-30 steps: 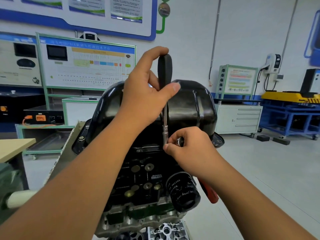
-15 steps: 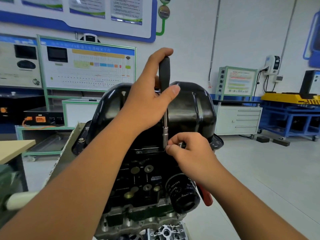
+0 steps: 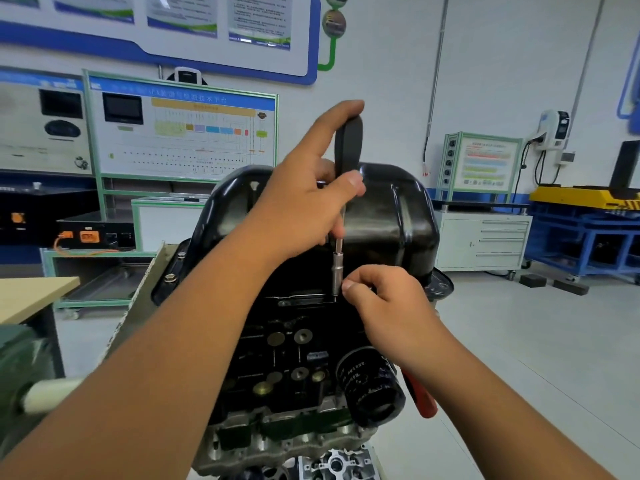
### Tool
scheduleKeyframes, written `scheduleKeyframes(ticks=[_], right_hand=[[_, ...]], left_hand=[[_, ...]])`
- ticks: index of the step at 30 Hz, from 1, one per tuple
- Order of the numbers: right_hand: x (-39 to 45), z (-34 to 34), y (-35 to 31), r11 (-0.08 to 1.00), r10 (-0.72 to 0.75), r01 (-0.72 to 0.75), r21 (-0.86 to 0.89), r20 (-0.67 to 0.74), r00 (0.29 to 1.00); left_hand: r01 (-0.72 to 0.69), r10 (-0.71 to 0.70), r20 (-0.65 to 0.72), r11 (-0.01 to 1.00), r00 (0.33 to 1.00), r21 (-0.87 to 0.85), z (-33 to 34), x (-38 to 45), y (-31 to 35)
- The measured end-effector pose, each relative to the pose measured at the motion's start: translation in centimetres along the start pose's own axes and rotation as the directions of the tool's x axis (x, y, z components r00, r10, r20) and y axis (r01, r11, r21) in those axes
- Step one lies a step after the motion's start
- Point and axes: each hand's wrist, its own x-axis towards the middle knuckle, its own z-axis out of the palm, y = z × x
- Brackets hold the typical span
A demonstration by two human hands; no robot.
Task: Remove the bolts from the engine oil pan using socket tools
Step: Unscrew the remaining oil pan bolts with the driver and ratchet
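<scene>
At the far left, a wooden bench (image 3: 33,294) is cut off by the frame edge. My left hand (image 3: 304,202) reaches in from the lower left and grips the black handle of the socket driver (image 3: 348,148): index finger hooked over the top, thumb pressed across the front. The driver stands upright against the black oil pan (image 3: 388,220), its metal shaft and socket (image 3: 337,268) running down to the pan's flange. The bolt under the socket tip is hidden; I cannot make it out. One flange bolt (image 3: 169,278) shows at the pan's left edge. My right hand (image 3: 388,306) sits just beside the socket, fingers curled and pinched at its lower end; whether they hold the socket or the bolt, I cannot tell. Below, the oil filter (image 3: 372,386) is partly covered by my right wrist, as is a red handle (image 3: 420,398).
</scene>
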Motion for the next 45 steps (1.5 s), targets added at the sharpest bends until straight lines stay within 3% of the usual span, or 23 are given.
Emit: scheduleKeyframes(ticks=[3, 8, 14, 20, 25, 32, 37, 45], right_hand=[[0.0, -0.1, 0.0, 1.0, -0.013, 0.013, -0.011, 0.008, 1.0], [-0.2, 0.1, 0.1, 0.999, -0.025, 0.024, -0.023, -0.004, 1.0], [-0.1, 0.1, 0.1, 0.999, -0.032, 0.032, -0.024, -0.01, 0.999], [0.1, -0.2, -0.2, 0.999, 0.034, -0.032, -0.038, 0.029, 0.999], [0.6, 0.2, -1.2, 0.989, 0.061, -0.065, -0.132, -0.03, 0.998], [1.1, 0.5, -2.7, 0.956, 0.098, -0.12, -0.266, -0.094, 0.991], [0.5, 1.0, -3.1, 0.894, 0.023, -0.044, -0.445, -0.054, 0.998], [-0.3, 0.5, -2.0, 0.941, -0.153, 0.148, -0.303, 0.007, 0.988]], left_hand=[[0.032, -0.028, 0.046, 0.996, 0.999, -0.081, -0.7, 0.0, 0.1], [-0.032, 0.054, -0.189, 0.993, 0.981, 0.114, 0.0, 0.0, -0.2], [0.019, -0.018, 0.007, 0.998, 1.0, -0.064, -0.4, 0.0, -0.3], [-0.032, -0.04, -0.35, 0.98, 0.936, -0.196, -1.3, 0.4, -0.8], [-0.134, 0.066, -0.382, 0.979, 0.922, -0.155, -1.2, 0.0, -0.9], [-0.159, 0.083, -0.45, 0.978, 0.889, -0.134, -0.8, -0.2, -1.4], [-0.181, 0.081, -0.521, 0.973, 0.85, -0.145, -0.6, -0.4, -1.1], [-0.183, 0.054, -0.595, 0.97, 0.802, -0.158, -0.4, -0.5, -0.8]])
